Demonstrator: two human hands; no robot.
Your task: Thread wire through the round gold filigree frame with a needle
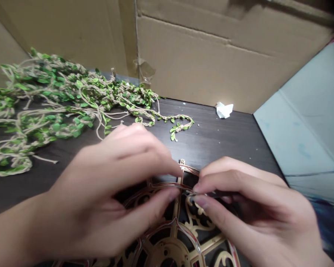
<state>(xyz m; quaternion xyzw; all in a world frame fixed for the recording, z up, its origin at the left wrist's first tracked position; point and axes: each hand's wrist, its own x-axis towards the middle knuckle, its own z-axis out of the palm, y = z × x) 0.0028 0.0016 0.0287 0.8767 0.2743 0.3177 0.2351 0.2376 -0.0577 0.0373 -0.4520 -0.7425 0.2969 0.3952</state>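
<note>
Pinching from both sides, the left hand (105,187) and right hand (247,209) close on the upper rim of an openwork gold filigree frame (178,237). Left thumb and fingertips (174,172) meet right thumb and fingertips (199,196) at nearly the same spot, with a thin, dark, strip-like edge (187,190) running between them. Whether that strip belongs to the frame or is a separate piece is too hidden by the fingers to tell.

The gold filigree frame lies flat at 6 o'clock in the view, under both hands and cut off by the lower edge. Its spokes, scrollwork and central ring show, with a red line following its curved rim.

At 10 o'clock, a heap of jute twine garland (58,100) with small green artificial leaves spreads over the dark wood tabletop (219,148), and one loose braided end (178,124) reaches toward 12 o'clock, just beyond the left hand. A crumpled white paper scrap (224,110) sits at 1 o'clock against a cardboard wall (211,55), and a pale blue panel (303,122) stands at 3 o'clock.
</note>
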